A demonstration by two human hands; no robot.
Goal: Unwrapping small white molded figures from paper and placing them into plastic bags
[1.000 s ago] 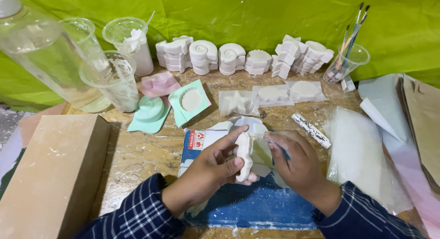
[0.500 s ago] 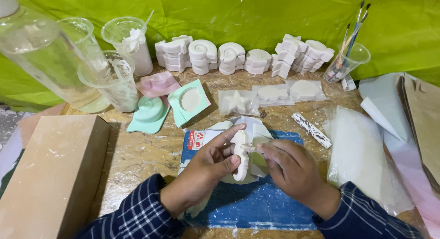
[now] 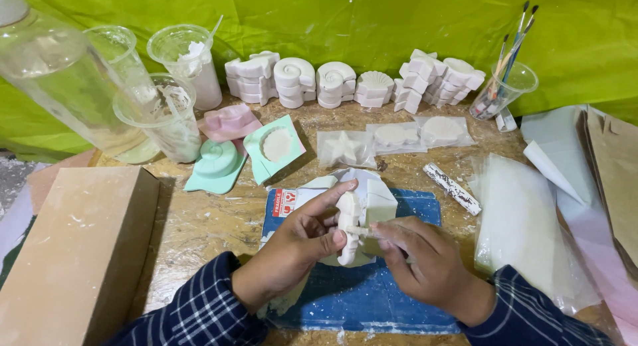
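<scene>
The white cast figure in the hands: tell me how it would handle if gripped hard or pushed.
The white cast figure looks stiff and matte like plaster, so probably brittle. Its narrow lower end seems the likeliest to snap. The left hand pinches it while the right hand works it with a thin tool, hinting it is light.

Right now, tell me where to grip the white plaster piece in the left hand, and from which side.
Grip the plaster piece by its long edges at mid-height, from the left as the left hand does. It stands upright and narrow, leaving its right side open to the thin tool in the right hand.
</scene>
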